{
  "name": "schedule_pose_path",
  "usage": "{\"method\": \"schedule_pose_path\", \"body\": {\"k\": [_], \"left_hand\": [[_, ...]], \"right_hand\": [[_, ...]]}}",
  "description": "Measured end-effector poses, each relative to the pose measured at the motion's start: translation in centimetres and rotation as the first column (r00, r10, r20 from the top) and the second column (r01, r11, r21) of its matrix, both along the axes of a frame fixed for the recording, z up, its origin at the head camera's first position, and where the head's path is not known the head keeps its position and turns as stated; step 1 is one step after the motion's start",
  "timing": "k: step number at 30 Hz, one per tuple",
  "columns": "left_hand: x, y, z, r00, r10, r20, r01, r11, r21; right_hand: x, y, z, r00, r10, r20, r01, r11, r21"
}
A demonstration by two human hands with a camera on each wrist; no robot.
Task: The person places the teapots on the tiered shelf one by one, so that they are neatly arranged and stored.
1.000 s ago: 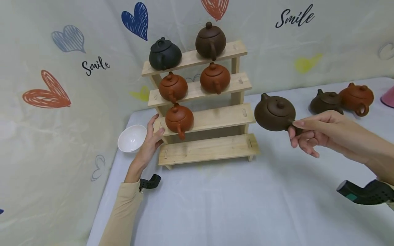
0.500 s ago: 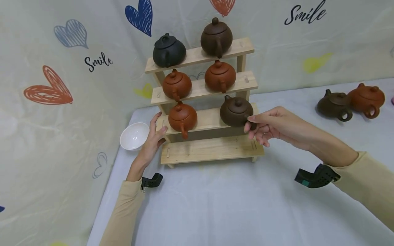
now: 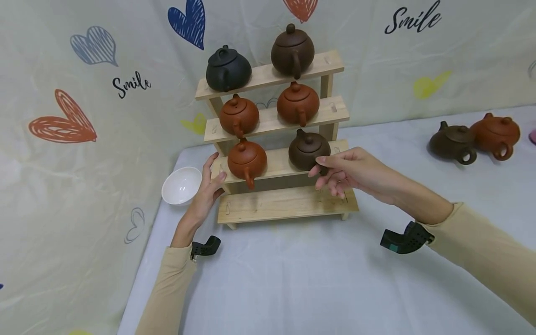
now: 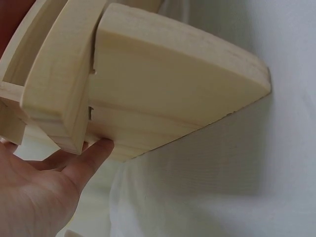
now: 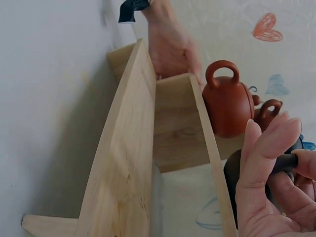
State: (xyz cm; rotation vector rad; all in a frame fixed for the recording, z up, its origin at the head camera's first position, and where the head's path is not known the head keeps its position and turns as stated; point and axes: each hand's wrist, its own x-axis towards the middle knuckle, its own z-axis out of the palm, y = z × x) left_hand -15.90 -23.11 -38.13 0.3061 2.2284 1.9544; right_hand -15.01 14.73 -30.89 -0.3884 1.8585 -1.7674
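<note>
Teapot of dark brown clay, round and lidded [image 3: 307, 148], is just right of centre in the head view, at the right half of the pale wooden third shelf [image 3: 278, 163]. Your right hand [image 3: 347, 172] pinches its handle between thumb and fingers, near the shelf's front edge; whether the base bears fully on the wood you cannot tell. A strip of the shelf shows between this pot and the round orange-brown clay teapot [image 3: 247, 159] to its left, and more wood runs on to the right end.

Your left hand [image 3: 205, 190] grips the left end of the four-tier pale wooden stand [image 3: 268, 205], thumb at the front of the third shelf. Just beside that wrist, left of centre, is the glossy white round bowl [image 3: 182, 186].

Above your right hand, the overhanging second shelf [image 3: 268, 122] limits upward room. Below, the stand's bottom board leaves height under your fingers. White cloth [image 3: 293, 279] spreads from the stand to the bottom of the frame, giving your right forearm room; the flattened dark brown clay teapot [image 3: 447, 143] lies well apart at the right.
</note>
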Motion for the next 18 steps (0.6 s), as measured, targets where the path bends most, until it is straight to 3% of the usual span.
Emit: {"method": "schedule_pose_path", "body": {"k": [18], "left_hand": [[0.0,-0.1,-0.2,1.000,0.005,-0.001,-0.005,1.000,-0.005]], "right_hand": [[0.1,-2.1,-0.5,0.998,-0.029,0.064,0.032,0.998,-0.050]]}}
